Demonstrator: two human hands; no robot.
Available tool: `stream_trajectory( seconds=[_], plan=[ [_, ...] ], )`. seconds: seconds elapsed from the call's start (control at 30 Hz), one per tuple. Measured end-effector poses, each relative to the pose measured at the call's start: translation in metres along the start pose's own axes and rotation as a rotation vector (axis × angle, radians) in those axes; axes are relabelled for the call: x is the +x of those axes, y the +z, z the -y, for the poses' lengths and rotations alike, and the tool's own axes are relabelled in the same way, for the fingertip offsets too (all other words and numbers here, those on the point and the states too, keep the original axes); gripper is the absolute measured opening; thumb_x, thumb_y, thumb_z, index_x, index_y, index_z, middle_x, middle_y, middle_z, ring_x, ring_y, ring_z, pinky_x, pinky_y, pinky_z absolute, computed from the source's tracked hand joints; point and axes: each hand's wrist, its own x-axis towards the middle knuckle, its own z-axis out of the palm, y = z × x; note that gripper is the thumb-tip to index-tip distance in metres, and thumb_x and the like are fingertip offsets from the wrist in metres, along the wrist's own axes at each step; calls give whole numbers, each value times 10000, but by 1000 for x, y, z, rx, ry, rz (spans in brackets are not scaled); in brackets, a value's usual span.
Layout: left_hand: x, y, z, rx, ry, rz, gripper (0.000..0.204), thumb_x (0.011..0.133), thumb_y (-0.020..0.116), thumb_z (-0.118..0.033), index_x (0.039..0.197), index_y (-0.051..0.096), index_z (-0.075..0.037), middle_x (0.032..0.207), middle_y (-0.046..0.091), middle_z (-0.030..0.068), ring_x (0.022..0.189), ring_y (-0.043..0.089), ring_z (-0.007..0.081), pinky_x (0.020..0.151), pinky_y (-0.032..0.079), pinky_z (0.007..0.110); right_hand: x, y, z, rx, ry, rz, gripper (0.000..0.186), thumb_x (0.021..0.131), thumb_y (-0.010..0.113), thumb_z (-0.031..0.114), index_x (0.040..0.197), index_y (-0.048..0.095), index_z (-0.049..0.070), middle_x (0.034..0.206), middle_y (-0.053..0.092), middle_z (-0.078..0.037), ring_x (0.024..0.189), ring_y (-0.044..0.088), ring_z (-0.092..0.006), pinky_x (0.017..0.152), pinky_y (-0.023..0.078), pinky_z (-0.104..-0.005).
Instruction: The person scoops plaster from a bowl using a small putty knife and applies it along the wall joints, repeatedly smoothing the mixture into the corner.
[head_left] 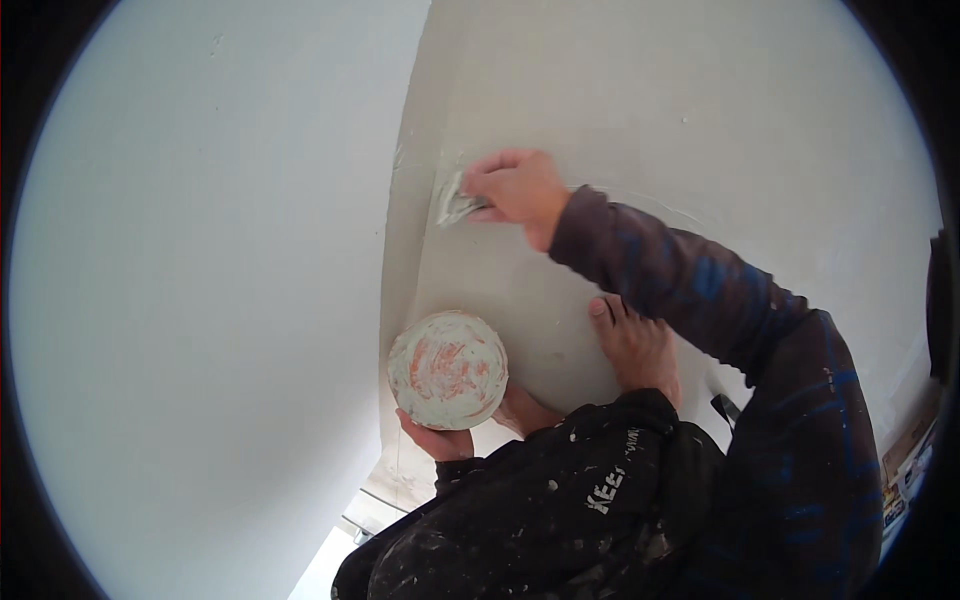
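My right hand [515, 190] grips a small pale tool coated in white paste [450, 207], held at the beige surface [530, 90] close to the corner with the white wall [200, 250]. Its exact shape is hidden by the paste and my fingers. A faint curved streak runs to the right of that hand. My left hand [430, 438] holds a round, flat, red-orange board or lid [448, 370] from below, smeared with white paste, low beside the wall.
My bare foot [637, 350] rests on the beige surface below my right arm, the other partly hidden behind the round board. A dark object [725, 408] lies beside that foot. Several small, colourful items [905, 470] stand at the right edge. Metal rails [370, 510] show at bottom left.
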Motion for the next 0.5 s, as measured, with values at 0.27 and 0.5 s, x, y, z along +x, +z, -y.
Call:
stream_trajectory(
  seconds=[0.27, 0.5],
  plan=[
    [-1, -2, 1, 0, -15, 0, 683, 1066, 348, -570, 1555, 405, -97, 1578, 452, 119, 1447, 444, 317, 1194, 381, 506, 64, -14, 6, -499, -855, 179, 191, 903, 724, 1, 1045, 621, -77, 1011, 688, -151, 916, 736, -267, 840, 665, -354],
    [1, -8, 3, -17, -11, -17, 671, 1067, 351, -567, 1550, 415, -107, 1574, 457, 118, 1440, 452, 317, 1189, 388, 497, -6, 6, 1, 115, -40, -67, 193, 882, 756, 15, 1008, 625, -46, 997, 681, -120, 885, 722, -230, 784, 667, -372]
  ],
)
